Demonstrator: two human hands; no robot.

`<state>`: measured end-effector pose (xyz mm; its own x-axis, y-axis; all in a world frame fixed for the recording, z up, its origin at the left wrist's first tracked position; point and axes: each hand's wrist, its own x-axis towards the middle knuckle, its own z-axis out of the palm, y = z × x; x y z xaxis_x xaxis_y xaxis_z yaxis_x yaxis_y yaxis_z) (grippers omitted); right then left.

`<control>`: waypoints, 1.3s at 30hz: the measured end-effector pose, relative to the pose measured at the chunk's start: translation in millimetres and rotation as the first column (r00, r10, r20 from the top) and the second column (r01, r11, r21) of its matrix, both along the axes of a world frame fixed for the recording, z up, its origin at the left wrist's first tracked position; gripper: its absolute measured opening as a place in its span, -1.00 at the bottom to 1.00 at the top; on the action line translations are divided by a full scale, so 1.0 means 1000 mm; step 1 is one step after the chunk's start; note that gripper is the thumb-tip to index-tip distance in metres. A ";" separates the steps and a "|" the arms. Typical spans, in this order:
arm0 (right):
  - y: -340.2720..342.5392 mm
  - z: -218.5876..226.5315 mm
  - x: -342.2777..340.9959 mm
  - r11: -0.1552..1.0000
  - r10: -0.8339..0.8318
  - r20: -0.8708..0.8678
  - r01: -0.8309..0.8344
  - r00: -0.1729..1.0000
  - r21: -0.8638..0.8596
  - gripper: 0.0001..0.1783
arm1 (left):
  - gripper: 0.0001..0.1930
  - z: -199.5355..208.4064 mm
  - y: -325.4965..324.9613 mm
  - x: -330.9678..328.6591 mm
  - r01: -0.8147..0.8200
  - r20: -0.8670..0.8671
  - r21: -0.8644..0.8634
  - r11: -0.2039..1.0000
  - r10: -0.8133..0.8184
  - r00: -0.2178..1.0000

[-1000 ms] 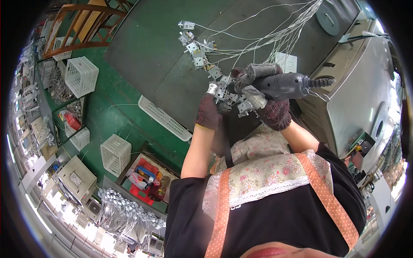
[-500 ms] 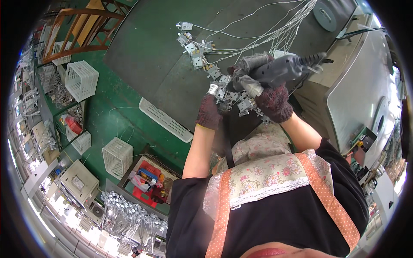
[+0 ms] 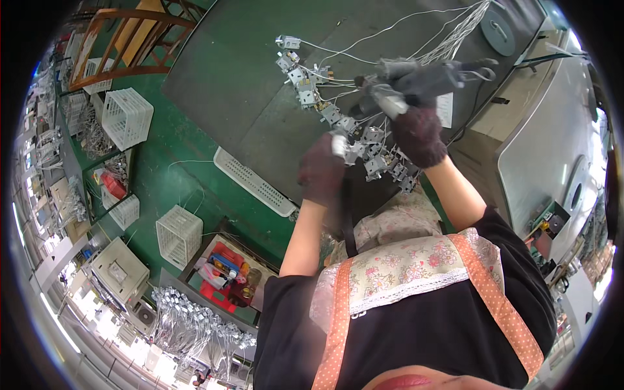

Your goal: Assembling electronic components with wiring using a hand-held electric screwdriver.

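Observation:
My right hand, in a dark maroon knit glove with pale wrapping at the fingers, is closed around a dark grey handheld power tool. Its body slants over the dark tabletop, and its front end is over the small metal parts. My left hand, gloved alike with a white-wrapped fingertip, is at a metal block; motion smears its fingers, so its grip is unclear. A curved row of small silver metal blocks with thin white wires runs along the table, and several more lie between my hands.
A grey round disc lies at the table's far right. Beside the table's right edge is a metal-topped bench. White plastic crates stand on the green floor at left, with a red tray of tools and a wooden chair.
My right hand and the power tool have lifted slightly away from the blocks. My left hand has shifted a little right, and its fingers have blurred.

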<state>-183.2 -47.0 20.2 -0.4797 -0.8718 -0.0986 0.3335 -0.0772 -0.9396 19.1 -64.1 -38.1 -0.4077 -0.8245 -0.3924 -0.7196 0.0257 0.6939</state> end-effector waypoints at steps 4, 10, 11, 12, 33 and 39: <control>-0.012 -0.020 0.011 0.997 -0.072 -0.040 0.071 0.997 -0.018 -0.70 | -0.63 0.030 0.001 -0.017 0.325 0.271 -0.207 0.923 -0.265 0.925; 0.001 -0.054 0.020 0.988 0.050 -0.305 -0.003 0.951 0.152 -0.69 | -0.42 0.001 -0.051 0.004 -0.114 0.030 -0.307 0.945 0.129 0.991; 0.001 -0.053 0.022 0.989 0.059 -0.303 -0.015 0.951 0.145 -0.69 | -0.34 -0.007 -0.066 0.002 -0.180 -0.084 -0.262 0.948 0.164 0.983; 0.001 -0.055 0.022 0.989 0.063 -0.241 -0.029 0.968 0.143 -0.65 | -0.34 -0.011 -0.077 -0.009 -0.186 -0.087 -0.265 0.946 0.169 0.982; 0.013 -0.061 0.015 0.993 -0.015 -0.130 0.030 0.991 0.111 -0.59 | -0.29 0.069 -0.167 -0.022 0.567 0.295 -0.342 0.750 -0.487 0.822; 0.026 -0.003 0.018 0.961 0.022 -0.164 0.024 0.986 0.275 -0.55 | -0.50 0.024 -0.085 0.015 0.327 -0.108 -0.252 0.911 -0.362 0.926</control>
<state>-165.6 -21.3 16.8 -0.5105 -0.8214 -0.2544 0.1735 0.1914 -0.9660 34.6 -149.2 -14.3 -0.7210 -0.6814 -0.1257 -0.5268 0.4213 0.7382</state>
